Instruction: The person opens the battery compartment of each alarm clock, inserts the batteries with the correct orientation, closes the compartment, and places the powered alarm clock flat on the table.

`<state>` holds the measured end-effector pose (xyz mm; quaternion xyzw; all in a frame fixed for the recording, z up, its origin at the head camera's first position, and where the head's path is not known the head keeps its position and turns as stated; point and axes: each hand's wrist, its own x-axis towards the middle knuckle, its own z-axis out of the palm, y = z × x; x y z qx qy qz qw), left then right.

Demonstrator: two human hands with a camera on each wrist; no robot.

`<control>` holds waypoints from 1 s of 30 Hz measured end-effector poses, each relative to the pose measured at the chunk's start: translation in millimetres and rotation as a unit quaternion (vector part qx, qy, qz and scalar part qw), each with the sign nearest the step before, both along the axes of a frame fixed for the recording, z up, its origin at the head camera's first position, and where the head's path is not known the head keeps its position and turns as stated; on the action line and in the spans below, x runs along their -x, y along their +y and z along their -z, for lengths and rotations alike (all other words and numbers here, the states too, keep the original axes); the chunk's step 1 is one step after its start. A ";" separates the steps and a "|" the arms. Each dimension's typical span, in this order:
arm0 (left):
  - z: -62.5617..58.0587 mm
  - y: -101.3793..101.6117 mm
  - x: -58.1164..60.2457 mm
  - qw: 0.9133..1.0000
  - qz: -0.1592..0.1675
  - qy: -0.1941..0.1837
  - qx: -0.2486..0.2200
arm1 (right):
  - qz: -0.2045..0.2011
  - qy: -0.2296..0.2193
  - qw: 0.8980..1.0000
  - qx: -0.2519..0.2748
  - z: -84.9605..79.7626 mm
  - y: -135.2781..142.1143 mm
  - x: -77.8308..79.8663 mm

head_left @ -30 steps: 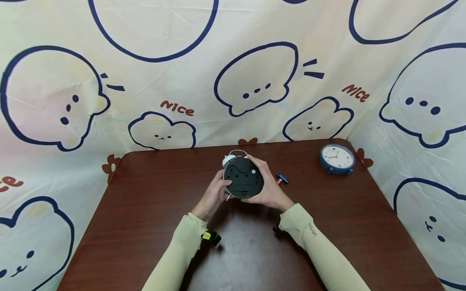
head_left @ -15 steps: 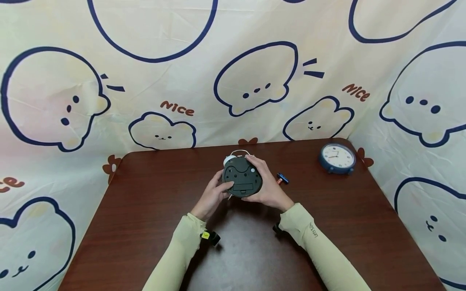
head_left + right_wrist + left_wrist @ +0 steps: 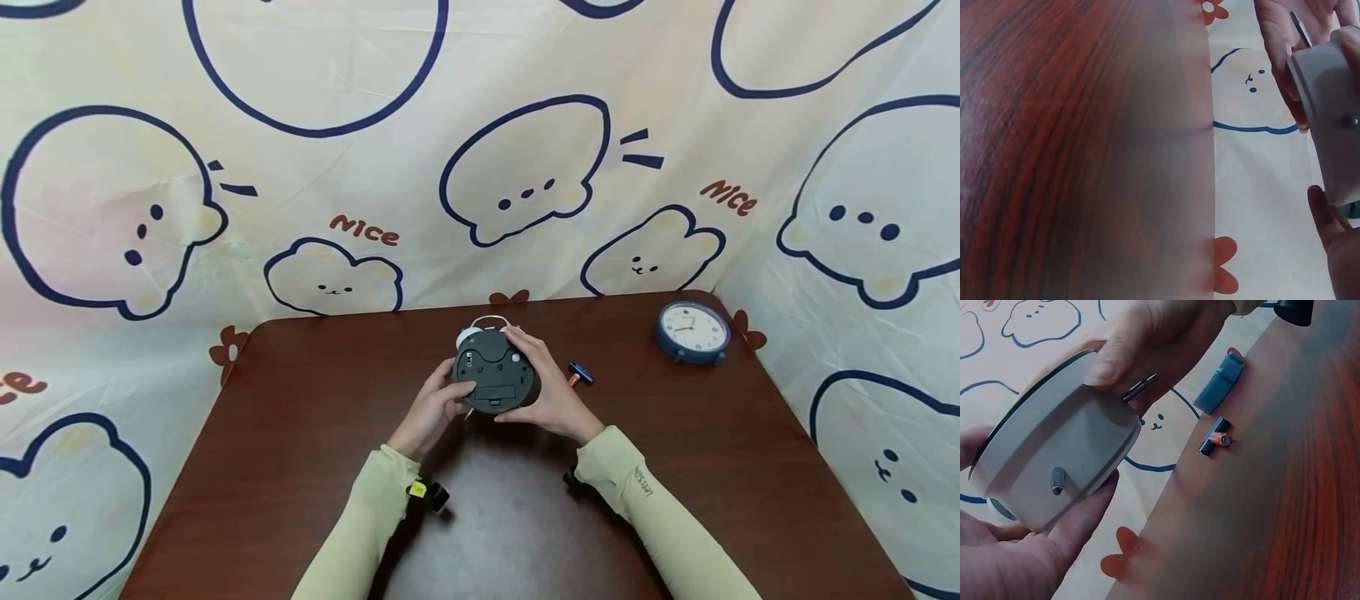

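A white twin-bell alarm clock (image 3: 491, 371) is held above the table, its black back turned toward the head camera. The battery cover (image 3: 495, 397) is in place on the lower back. My left hand (image 3: 431, 410) grips the clock's left side, with its thumb (image 3: 459, 390) on the back. On the opposite side, my right hand (image 3: 551, 398) grips it with fingers at the upper edge and thumb below. Two metal feet (image 3: 1058, 480) stick out of the white casing in the left wrist view. The clock's face is hidden.
Just right of my right hand, two batteries (image 3: 580, 373) lie on the brown wooden table (image 3: 315, 433), one touching or crossing the other. A blue round clock (image 3: 692, 332) stands at the back right corner. Cartoon-printed cloth (image 3: 330, 167) hangs behind the table and along its sides.
The clock has tilted slightly, so its back and battery cover show more plainly. My left thumb has moved a little further onto the back. Both hands keep their hold.
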<state>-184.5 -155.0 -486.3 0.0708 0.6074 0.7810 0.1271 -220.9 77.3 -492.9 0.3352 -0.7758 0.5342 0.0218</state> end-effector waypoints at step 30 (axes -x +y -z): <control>5.7 1.6 0.5 0.999 -0.003 0.002 -0.033 | 0.008 -0.006 0.999 -0.049 -2.7 9.1 3.3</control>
